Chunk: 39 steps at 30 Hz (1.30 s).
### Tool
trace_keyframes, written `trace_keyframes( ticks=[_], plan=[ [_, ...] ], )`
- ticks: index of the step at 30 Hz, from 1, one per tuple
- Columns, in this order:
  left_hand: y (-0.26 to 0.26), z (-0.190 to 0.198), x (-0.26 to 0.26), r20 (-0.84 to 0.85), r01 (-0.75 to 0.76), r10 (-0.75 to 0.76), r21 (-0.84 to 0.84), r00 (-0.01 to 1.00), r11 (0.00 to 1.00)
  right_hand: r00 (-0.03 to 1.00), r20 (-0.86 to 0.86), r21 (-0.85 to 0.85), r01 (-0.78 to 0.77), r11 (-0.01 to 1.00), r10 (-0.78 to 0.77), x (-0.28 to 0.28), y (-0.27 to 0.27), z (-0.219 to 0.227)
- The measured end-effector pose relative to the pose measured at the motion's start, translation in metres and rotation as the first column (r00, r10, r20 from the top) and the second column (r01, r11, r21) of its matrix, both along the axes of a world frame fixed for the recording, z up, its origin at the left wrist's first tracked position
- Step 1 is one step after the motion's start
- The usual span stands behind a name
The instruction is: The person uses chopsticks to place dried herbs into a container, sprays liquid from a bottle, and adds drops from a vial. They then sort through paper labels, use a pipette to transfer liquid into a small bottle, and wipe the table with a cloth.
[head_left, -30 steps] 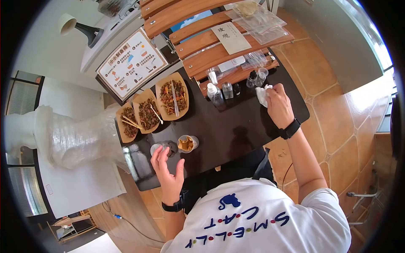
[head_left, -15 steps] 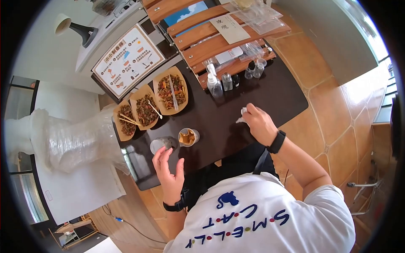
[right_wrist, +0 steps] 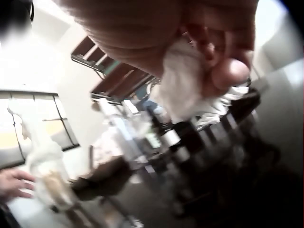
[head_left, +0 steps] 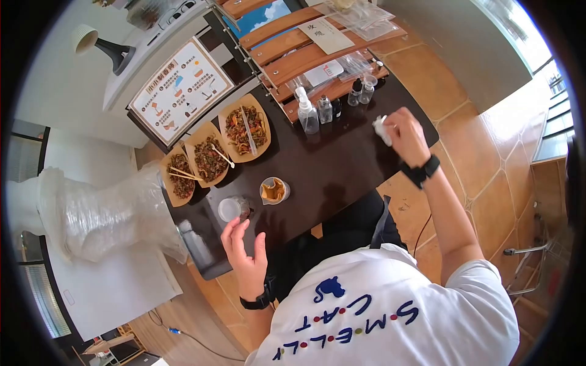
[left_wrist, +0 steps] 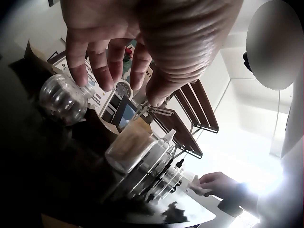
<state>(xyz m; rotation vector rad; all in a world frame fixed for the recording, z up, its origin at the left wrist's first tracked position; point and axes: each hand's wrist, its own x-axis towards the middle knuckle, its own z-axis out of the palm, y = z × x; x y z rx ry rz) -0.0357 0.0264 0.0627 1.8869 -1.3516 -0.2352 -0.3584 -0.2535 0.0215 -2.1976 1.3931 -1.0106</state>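
Observation:
The right hand (head_left: 408, 137) pinches a crumpled white tissue (head_left: 382, 130) over the right part of the dark table (head_left: 317, 183). In the right wrist view the tissue (right_wrist: 180, 80) is bunched between thumb and fingers. At the table's near left edge the left hand (head_left: 245, 256) holds nothing, its fingers loosely bent and spread, just below a small clear jar (head_left: 231, 209). In the left wrist view the round jar (left_wrist: 64, 99) sits beyond the fingertips. Beside it stands a clear cup (head_left: 274, 191) with brown paper inside.
Three paper trays (head_left: 245, 129) of dried plant mix lie at the left rear. Small bottles, including a spray bottle (head_left: 307, 116) and a dropper bottle (head_left: 355, 93), line the front of a slatted wooden rack (head_left: 293, 67). An instruction sign (head_left: 181, 90) stands behind the trays.
The right hand with the tissue first moved left and nearer the body, then back to the right and away. The left hand has barely moved. The head view has shifted slightly.

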Motion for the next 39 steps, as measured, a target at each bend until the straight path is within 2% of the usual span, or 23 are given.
trace_keyframes(
  ticks=[1,3,4,5,6,7,9,10,11,12,14,16,17,18,20,21,24,26,28,30,32,37,39],
  plan=[
    [0.004,-0.001,0.000,-0.008,-0.012,0.012,0.000,1.000,1.000,1.000,0.001,-0.005,0.004,1.000,-0.004,0.002,-0.008,-0.009],
    [0.008,-0.002,0.000,-0.017,-0.026,0.025,-0.002,1.000,1.000,0.991,-0.123,-0.032,0.051,0.998,-0.054,0.008,-0.017,-0.022],
    [0.010,-0.003,-0.001,-0.028,-0.029,0.029,-0.002,0.999,1.000,0.988,-0.147,-0.025,-0.042,0.999,0.038,0.022,-0.010,-0.019],
    [0.013,-0.003,-0.001,-0.039,-0.034,0.034,0.002,0.999,0.999,0.946,-0.292,-0.038,-0.158,0.987,0.141,0.039,0.000,-0.016],
    [0.015,-0.003,-0.002,-0.041,-0.037,0.037,0.007,0.998,0.999,0.905,-0.387,0.020,-0.182,0.983,0.175,0.059,0.016,-0.013],
    [0.016,-0.003,-0.003,-0.049,-0.043,0.044,0.010,0.998,0.999,0.864,-0.408,-0.081,-0.357,0.931,0.296,0.072,0.031,-0.023],
    [0.019,-0.004,-0.003,-0.058,-0.055,0.056,0.015,0.997,0.998,0.769,-0.446,0.015,-0.505,0.863,0.458,0.092,0.072,-0.012],
    [0.021,-0.006,-0.002,-0.035,-0.059,0.059,0.000,0.998,0.998,0.812,-0.259,0.098,-0.517,0.850,0.523,0.100,0.094,-0.010],
    [0.021,-0.007,-0.001,-0.012,-0.063,0.063,-0.015,0.998,0.998,0.806,-0.162,0.125,-0.556,0.822,0.570,0.106,0.110,-0.017],
    [0.022,-0.009,0.000,-0.012,-0.066,0.066,-0.015,0.998,0.998,0.815,-0.133,0.188,-0.538,0.822,0.564,0.114,0.125,-0.014],
    [0.022,-0.015,0.004,-0.091,-0.070,0.063,-0.071,0.994,0.995,0.784,-0.112,0.131,-0.597,0.791,0.611,0.124,0.145,-0.012],
    [0.021,-0.016,0.009,-0.079,-0.062,0.055,-0.090,0.995,0.994,0.666,-0.055,0.183,-0.726,0.663,0.744,0.128,0.156,-0.012],
    [0.020,-0.017,0.012,-0.064,-0.057,0.050,-0.111,0.997,0.992,0.594,0.078,0.269,-0.786,0.557,0.801,0.128,0.158,-0.012],
    [0.019,-0.019,0.017,-0.057,-0.072,0.066,-0.103,0.996,0.992,0.580,0.088,0.267,-0.797,0.542,0.810,0.127,0.155,-0.011],
    [0.015,-0.026,0.029,-0.044,-0.095,0.089,-0.169,0.995,0.981,0.569,0.114,0.066,-0.822,0.566,0.814,0.120,0.139,-0.004],
    [0.013,-0.029,0.037,-0.071,-0.136,0.127,-0.129,0.989,0.982,0.644,0.116,0.043,-0.764,0.644,0.756,0.115,0.127,0.002],
    [0.003,-0.036,0.057,-0.061,-0.192,0.189,-0.050,0.980,0.980,0.876,0.099,0.036,-0.477,0.878,0.472,0.095,0.093,0.009],
    [-0.006,-0.042,0.066,-0.080,-0.178,0.175,-0.042,0.981,0.983,0.949,-0.130,0.066,-0.279,0.958,0.286,0.087,0.081,0.003],
    [-0.015,-0.049,0.070,-0.109,-0.159,0.156,-0.026,0.982,0.987,0.951,-0.148,0.124,-0.255,0.959,0.272,0.093,0.086,-0.004],
    [-0.024,-0.055,0.072,-0.113,-0.092,0.092,0.000,0.989,0.996,0.855,-0.251,0.098,-0.444,0.891,0.454,0.107,0.105,-0.003],
    [-0.030,-0.055,0.070,-0.094,-0.088,0.087,0.000,0.992,0.996,0.791,-0.208,0.122,-0.563,0.818,0.575,0.124,0.127,-0.018],
    [-0.036,-0.051,0.069,-0.131,-0.080,0.083,0.029,0.988,0.996,0.709,-0.315,0.078,-0.643,0.762,0.631,0.170,0.165,-0.007],
    [-0.033,-0.054,0.070,-0.125,-0.080,0.084,0.036,0.989,0.996,0.692,-0.298,0.051,-0.676,0.735,0.657,0.189,0.171,-0.009]
  ],
)
